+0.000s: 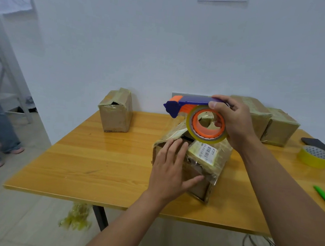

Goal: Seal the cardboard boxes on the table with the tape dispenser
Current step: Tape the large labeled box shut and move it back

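A plain white wall backs a glossy wooden table (97, 156). At its centre sits the cardboard box (203, 164) being sealed, flaps not fully closed. The left hand (169, 171) lies flat on its top, fingers straight; the right hand (233, 120) grips the tape dispenser (195, 113) just above the box's far edge. If the left palm eases, the flap could spring up and the tape wrinkle. At ten o'clock stands another box (116, 112); at two o'clock two more (273, 124); at three o'clock a spare yellow tape roll (315, 156).
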The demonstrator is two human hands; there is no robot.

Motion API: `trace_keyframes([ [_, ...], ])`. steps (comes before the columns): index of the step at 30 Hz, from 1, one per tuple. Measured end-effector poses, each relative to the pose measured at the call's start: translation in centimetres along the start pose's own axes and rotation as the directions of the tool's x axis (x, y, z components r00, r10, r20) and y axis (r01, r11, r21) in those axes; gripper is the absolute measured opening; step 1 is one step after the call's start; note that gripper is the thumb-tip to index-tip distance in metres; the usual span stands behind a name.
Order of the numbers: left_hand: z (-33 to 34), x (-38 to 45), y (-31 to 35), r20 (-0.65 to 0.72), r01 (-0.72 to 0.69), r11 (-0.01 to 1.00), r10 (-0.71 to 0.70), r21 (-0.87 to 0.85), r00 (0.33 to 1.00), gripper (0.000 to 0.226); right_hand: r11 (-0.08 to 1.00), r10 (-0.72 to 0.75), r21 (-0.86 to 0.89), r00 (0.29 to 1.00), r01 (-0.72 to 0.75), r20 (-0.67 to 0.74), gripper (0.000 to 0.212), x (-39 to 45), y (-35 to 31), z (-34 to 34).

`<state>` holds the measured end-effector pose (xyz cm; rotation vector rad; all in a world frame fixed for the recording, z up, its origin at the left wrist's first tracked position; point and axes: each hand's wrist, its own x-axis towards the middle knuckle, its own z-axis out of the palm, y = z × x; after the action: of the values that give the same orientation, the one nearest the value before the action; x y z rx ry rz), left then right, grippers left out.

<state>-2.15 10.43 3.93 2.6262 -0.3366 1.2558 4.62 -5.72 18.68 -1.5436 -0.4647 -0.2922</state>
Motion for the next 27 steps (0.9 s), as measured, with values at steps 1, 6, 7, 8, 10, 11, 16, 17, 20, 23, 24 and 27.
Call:
trace_keyframes([
  [1, 0.0, 0.0, 0.1, -0.015, 0.003, 1.000, -0.004, -0.024, 1.000, 0.089, 1.000, -0.002, -0.004, 1.000, 0.002, 0.006, 0.037, 0.0, 0.0, 0.1],
  [6, -0.4, 0.3, 0.4, 0.073, 0.032, 0.999, -0.034, 0.026, 0.997, 0.075, 1.000, 0.007, -0.011, 1.000, -0.007, 0.016, 0.036, 0.1, 0.1, 0.5],
  [7, -0.3, 0.2, 0.3, 0.102, 0.012, 0.999, -0.015, 0.034, 0.995, 0.071, 1.000, 0.011, -0.004, 1.000, -0.011, 0.017, 0.036, 0.1, 0.1, 0.6],
  [8, -0.1, 0.1, 0.2, 0.130, -0.009, 0.999, 0.005, 0.031, 0.992, 0.069, 1.000, 0.014, 0.003, 1.000, -0.014, 0.019, 0.036, 0.1, 0.1, 0.6],
  [10, 0.2, -0.2, -0.3, 0.193, -0.027, 0.999, 0.022, 0.023, 0.981, 0.072, 1.000, 0.013, 0.006, 1.000, -0.013, 0.027, 0.037, 0.2, 0.2, 0.7],
  [11, 0.3, -0.4, -0.6, 0.219, -0.031, 0.999, 0.024, 0.030, 0.975, 0.074, 1.000, 0.010, 0.001, 0.999, -0.010, 0.032, 0.037, 0.2, 0.3, 0.7],
  [16, 0.8, -0.3, -1.4, 0.202, -0.074, 0.997, 0.068, 0.023, 0.977, 0.062, 0.999, -0.006, 0.033, 0.998, 0.008, -0.056, 0.039, 1.7, -0.3, 1.5],
  [17, 0.8, -0.2, -1.4, 0.195, -0.077, 0.997, 0.072, 0.019, 0.978, 0.060, 0.999, -0.014, 0.034, 0.997, 0.017, -0.073, 0.039, 2.2, -0.4, 1.7],
  [20, 0.8, 0.0, -1.7, 0.186, -0.106, 0.994, 0.100, 0.023, 0.978, 0.054, 0.999, -0.019, 0.032, 0.994, 0.023, -0.112, 0.036, 3.2, -0.3, 2.9],
  [23, 0.8, 0.2, -1.9, 0.183, -0.130, 0.991, 0.124, 0.021, 0.975, 0.050, 0.998, 0.004, 0.060, 0.988, 0.005, -0.155, 0.038, 3.6, 0.6, 4.3],
  [24, 0.9, 0.2, -1.9, 0.182, -0.137, 0.991, 0.133, 0.011, 0.974, 0.050, 0.998, 0.014, 0.063, 0.987, -0.004, -0.160, 0.039, 3.7, 0.7, 4.9],
  [27, 1.0, 0.3, -2.2, 0.192, -0.152, 0.988, 0.152, -0.014, 0.969, 0.048, 0.991, 0.023, 0.133, 0.978, 0.005, -0.207, 0.043, 4.6, -0.4, 6.5],
])
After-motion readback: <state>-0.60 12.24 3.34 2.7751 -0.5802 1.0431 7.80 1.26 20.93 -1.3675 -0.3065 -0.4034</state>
